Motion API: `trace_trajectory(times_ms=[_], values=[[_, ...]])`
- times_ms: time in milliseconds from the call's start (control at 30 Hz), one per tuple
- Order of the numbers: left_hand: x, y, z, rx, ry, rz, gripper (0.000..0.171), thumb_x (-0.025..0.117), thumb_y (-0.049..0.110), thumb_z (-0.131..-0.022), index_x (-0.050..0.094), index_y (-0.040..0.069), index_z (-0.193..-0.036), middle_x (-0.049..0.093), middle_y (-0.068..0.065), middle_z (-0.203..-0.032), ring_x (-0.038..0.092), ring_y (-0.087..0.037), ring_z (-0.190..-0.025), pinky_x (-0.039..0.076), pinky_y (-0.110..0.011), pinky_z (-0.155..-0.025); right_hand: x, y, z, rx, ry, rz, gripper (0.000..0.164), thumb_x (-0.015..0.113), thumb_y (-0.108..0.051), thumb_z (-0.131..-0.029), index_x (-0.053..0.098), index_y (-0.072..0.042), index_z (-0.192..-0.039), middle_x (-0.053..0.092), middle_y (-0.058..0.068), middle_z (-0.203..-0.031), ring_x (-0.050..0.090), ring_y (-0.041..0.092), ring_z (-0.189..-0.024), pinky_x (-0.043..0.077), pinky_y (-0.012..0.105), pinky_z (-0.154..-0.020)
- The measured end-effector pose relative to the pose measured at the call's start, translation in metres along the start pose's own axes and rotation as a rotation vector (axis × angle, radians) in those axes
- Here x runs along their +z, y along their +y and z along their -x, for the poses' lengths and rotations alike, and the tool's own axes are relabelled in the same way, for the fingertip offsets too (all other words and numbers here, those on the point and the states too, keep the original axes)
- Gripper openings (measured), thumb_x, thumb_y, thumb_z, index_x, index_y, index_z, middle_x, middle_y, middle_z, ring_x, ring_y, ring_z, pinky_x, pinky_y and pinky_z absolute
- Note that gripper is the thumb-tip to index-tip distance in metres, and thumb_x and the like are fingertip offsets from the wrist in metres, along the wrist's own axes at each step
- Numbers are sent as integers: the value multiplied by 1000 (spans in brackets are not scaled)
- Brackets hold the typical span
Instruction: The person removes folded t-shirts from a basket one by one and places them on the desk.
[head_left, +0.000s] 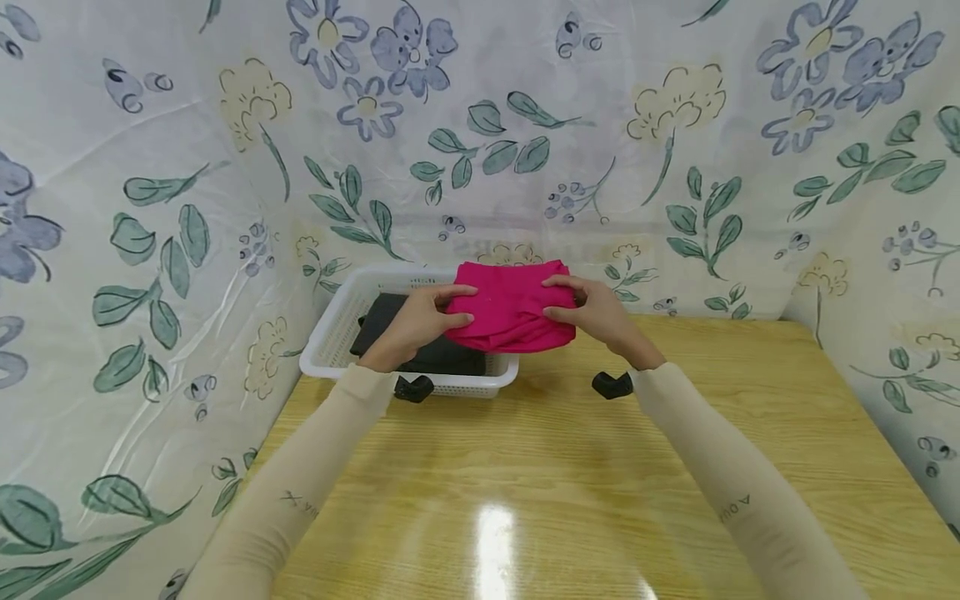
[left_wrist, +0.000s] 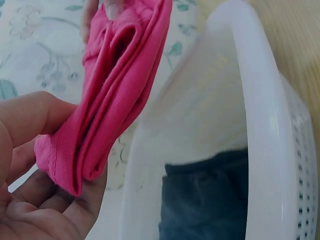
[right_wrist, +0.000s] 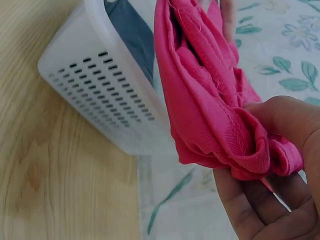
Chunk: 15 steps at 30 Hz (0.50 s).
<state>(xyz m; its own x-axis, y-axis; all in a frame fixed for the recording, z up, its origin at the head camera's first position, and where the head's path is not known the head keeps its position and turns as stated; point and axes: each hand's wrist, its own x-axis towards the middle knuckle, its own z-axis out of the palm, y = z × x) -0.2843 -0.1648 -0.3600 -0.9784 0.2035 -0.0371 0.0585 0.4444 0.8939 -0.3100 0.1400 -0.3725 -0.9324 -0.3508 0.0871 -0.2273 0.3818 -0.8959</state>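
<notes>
A bright pink folded garment (head_left: 513,304) is held up between both hands, over the right end of a white plastic basket (head_left: 322,350). My left hand (head_left: 420,321) grips its left end, and in the left wrist view the thumb and fingers pinch several folded layers of pink cloth (left_wrist: 120,90). The right hand (head_left: 600,312) grips the other end; in the right wrist view the pink cloth (right_wrist: 210,115) bunches between thumb and fingers. Inside the basket lies dark folded cloth (head_left: 450,358), partly hidden by the left hand and wrist.
The basket stands at the back left of a wooden table (head_left: 480,467), close to a flower-printed sheet (head_left: 480,192) that hangs behind and at the sides. Its side wall (right_wrist: 100,85) is perforated. Black wrist pieces (head_left: 613,385) show beneath both sleeves.
</notes>
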Motion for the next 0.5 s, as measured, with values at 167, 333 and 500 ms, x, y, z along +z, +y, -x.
trace_trajectory(times_ms=[167,333,500], values=[[15,9,-6,19,8,3,48,75,13,-95,65,17,-141,67,-10,-126,62,-25,-105,53,-29,-81,-15,6,6,24,1,-21,50,79,-22,-94,63,-18,-140,68,7,-96,58,18,-80,47,25,-68],[30,18,-14,52,-3,28,46,76,11,-94,66,16,-139,68,-9,-124,65,-24,-104,56,-29,-83,-29,18,12,13,41,-7,52,81,-28,-92,64,-20,-140,70,11,-101,59,18,-82,48,28,-70],[45,27,-21,64,-18,38,46,76,9,-94,67,16,-139,70,-9,-115,64,-23,-96,54,-28,-77,-42,26,19,29,58,-7,53,80,-29,-93,63,-19,-142,70,12,-108,61,18,-85,49,27,-72]])
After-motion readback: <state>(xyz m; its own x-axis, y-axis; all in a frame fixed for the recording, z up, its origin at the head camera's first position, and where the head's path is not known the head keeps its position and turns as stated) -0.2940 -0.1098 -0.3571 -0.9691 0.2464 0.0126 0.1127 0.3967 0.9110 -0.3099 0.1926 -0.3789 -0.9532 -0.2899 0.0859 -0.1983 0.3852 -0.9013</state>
